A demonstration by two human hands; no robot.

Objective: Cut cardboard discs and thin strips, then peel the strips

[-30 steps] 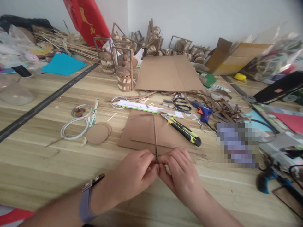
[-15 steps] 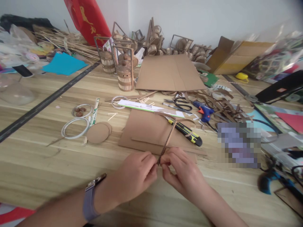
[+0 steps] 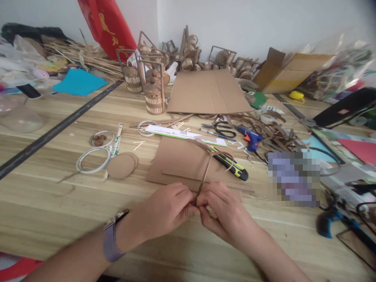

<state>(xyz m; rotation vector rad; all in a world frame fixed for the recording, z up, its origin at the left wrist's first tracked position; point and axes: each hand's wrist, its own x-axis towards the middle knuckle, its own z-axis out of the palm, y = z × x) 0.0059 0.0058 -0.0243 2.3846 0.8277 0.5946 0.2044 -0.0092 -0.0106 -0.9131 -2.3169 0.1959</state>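
Note:
A narrow cardboard strip runs from between my fingertips up across the brown cardboard sheet. My left hand, with a watch on its wrist, pinches the strip's near end. Close against it, my right hand grips the same end with bent fingers. The strip's upper part curls beside a black and yellow utility knife, which lies on the sheet. A white ruler-like strip lies along the sheet's far edge.
Left are cardboard discs, tape rings and a blue sheet. Beyond lie black scissors, a blue glue gun, a large cardboard sheet and small lidded baskets. Brown strips pile up at right.
The view has shifted slightly. My fingertips have moved a little along the strip's near end, and my left thumb now reaches further toward my right hand. Both hands still hold the strip.

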